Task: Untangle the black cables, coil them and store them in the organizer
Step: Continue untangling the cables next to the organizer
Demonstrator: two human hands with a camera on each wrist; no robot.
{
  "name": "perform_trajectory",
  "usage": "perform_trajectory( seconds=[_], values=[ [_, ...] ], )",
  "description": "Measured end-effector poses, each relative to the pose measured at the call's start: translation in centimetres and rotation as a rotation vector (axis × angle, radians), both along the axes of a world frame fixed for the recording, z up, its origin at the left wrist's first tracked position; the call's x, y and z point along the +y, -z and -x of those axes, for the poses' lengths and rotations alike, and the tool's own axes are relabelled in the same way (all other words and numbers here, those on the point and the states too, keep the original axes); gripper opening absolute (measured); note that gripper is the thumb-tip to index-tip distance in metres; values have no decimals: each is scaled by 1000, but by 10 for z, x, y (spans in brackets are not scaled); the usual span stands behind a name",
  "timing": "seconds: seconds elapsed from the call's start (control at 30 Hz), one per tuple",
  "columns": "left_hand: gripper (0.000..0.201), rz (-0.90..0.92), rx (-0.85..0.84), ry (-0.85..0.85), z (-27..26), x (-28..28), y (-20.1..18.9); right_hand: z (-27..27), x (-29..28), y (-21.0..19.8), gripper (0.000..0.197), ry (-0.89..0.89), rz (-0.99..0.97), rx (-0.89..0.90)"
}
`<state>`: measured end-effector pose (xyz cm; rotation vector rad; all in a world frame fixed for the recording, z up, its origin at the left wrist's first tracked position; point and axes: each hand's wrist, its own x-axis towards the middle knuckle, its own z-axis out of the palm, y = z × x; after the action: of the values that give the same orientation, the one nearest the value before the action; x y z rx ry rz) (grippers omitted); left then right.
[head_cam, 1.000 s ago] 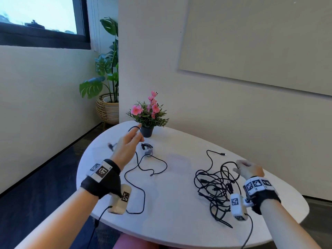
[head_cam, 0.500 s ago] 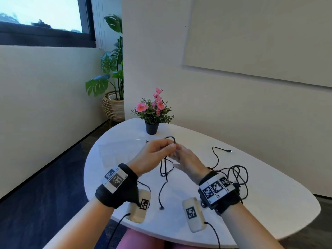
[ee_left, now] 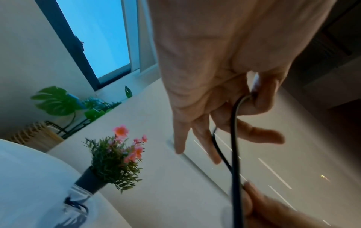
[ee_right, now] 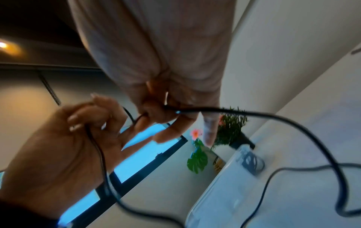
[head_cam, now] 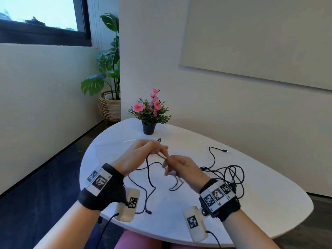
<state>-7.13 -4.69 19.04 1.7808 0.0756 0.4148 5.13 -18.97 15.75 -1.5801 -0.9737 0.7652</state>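
nearest the camera, both forearms reach over the near edge of the white table (head_cam: 269, 209), each wrist wrapped in a black band with printed square markers and a small pale box hanging under it. just beyond, the left hand (head_cam: 138, 157) and the right hand (head_cam: 181, 168) meet above the table's middle, raised off the surface. the left hand pinches a black cable (head_cam: 148, 178) between thumb and bent forefinger, while its other fingers (ee_left: 207, 146) stretch out loosely. the right hand pinches the same cable a little further along, thumb and forefinger closed on it, remaining fingers half curled. from the hands the cable droops in loose loops to the tabletop, and one plug end lies near the front edge, close to the left wrist box.

to the right of the right wrist sits a tangle of black cables (head_cam: 231, 177), still knotted together, with one strand running out toward the back and ending in a small plug on the table.

behind the hands lies a clear plastic organizer (ee_right: 230, 177) with one coiled cable (ee_right: 251, 162) already in its far end compartment. just past it stands a little black pot of pink flowers (head_cam: 150, 114). on the floor beyond the table, a big leafy plant (head_cam: 106, 72) stands in a woven basket in the corner under a window.
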Motion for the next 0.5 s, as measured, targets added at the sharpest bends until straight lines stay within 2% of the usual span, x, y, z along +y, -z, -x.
perform_trajectory(
  seconds=[0.13, 0.27, 0.33, 0.4, 0.5],
  values=[
    [39, 21, 86, -95, 10, 12, 10, -32, -22, -7, 24, 388, -221, 86],
    [36, -131, 229, -135, 15, 28, 33, -61, -51, -25, 21, 652, -440, 260],
    [38, -135, 244, -147, 19, 34, 39, -75, -64, -30, 24, 733, -502, 268],
    [33, -17, 216, -127, 22, 34, 38, -85, -74, -31, 24, 773, -531, 253],
    [30, 341, 70, -135, 20, 30, 33, -89, -82, -27, 25, 802, -486, 196]
  ],
)
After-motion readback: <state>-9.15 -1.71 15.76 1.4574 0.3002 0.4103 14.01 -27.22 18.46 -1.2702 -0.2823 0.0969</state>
